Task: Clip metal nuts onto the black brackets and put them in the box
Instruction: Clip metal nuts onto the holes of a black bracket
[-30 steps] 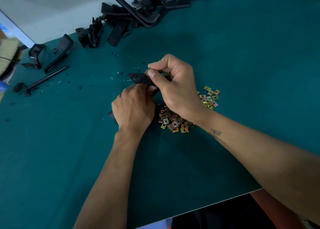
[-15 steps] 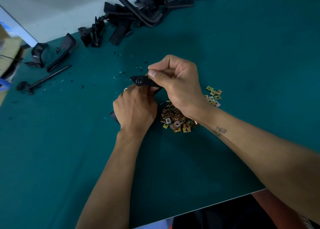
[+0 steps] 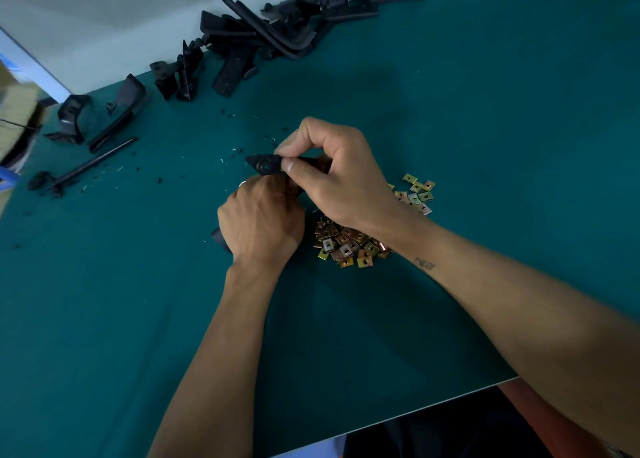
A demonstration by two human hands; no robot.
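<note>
Head view: left hand [image 3: 261, 223] grips bracket [image 3: 265, 165]; right hand [image 3: 341, 177] pinches its tip.

Both hands [image 3: 261, 220] [image 3: 341, 180] grip a black bracket [image 3: 265, 165] beside heaped metal nuts [image 3: 349, 246].

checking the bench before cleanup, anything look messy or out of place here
Small black crumbs and pale slivers are scattered over the green table mat, beyond the black plastic bracket that both hands hold. They look like debris from the parts. The loose pile of brass-coloured metal clip nuts looks deliberate.
</note>
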